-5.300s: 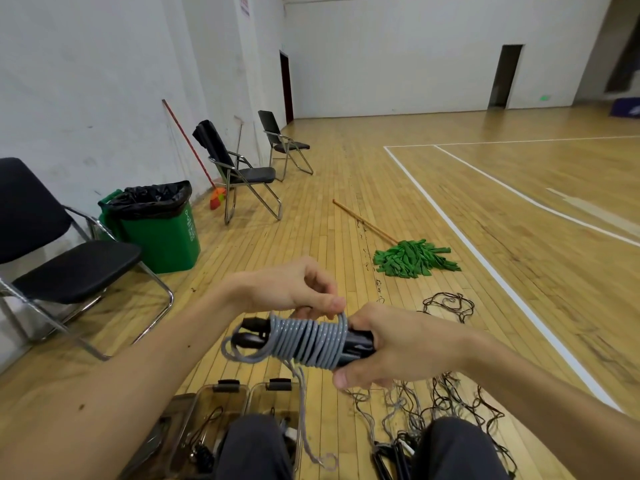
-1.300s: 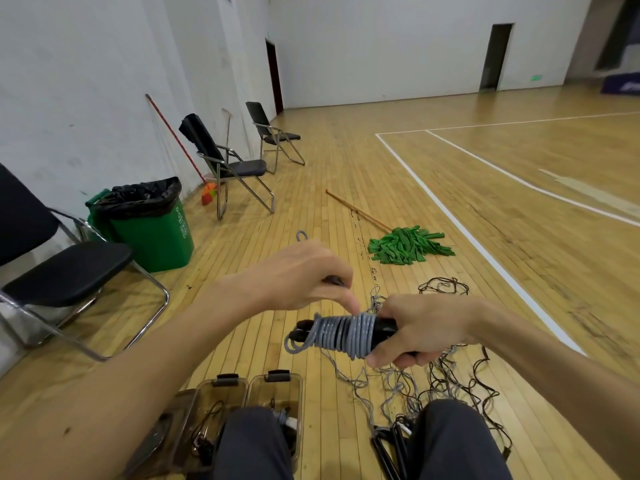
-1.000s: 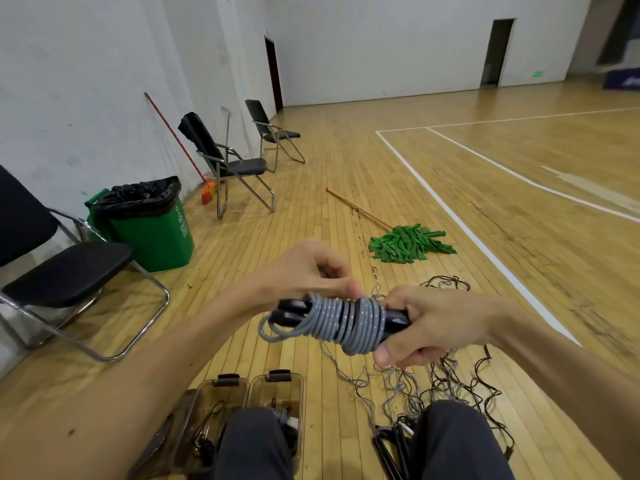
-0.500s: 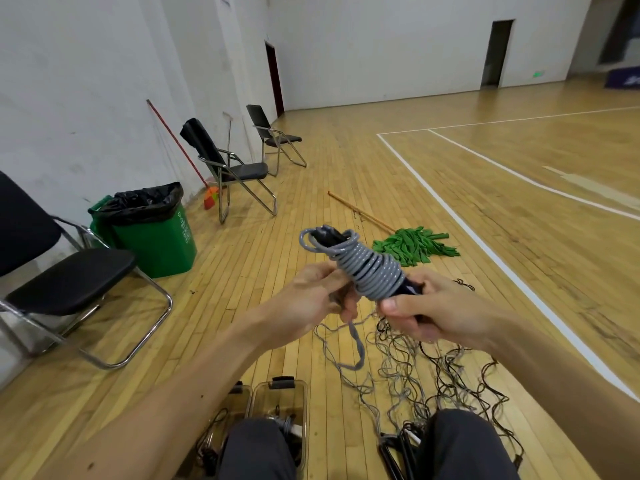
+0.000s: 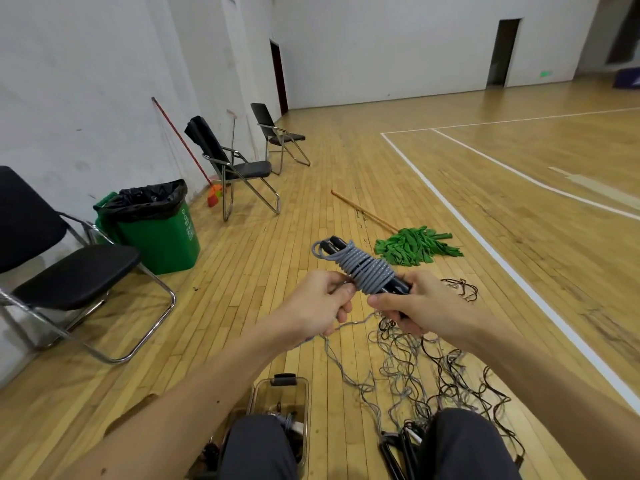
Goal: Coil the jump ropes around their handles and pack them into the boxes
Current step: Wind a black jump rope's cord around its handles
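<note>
From the head camera, the person's two forearms reach forward over their knees. Held up between them is the grey jump rope, wound in tight turns around a pair of black handles. The bundle tilts up and away to the left, above the wooden floor.

The right hand is curled round the lower ends of the handles, which it mostly covers; only a short black stretch shows above the thumb. The left hand has its fingers curled, with thumb and forefinger pinching the rope at the lower edge of the coil. A loose grey tail trails from under this hand, though the grip inside the palm is hidden.

Below, a clear plastic box with a black latch stands on the floor. The left knee covers its near part, and its contents are dark and hard to make out. More to the left is hidden behind the left forearm.

A tangle of grey and black ropes sprawls beside the right knee. Some black handle pieces between the knees are cut off by the bottom edge.

Farther off lie a green mop, a green bin and a black folding chair.
</note>
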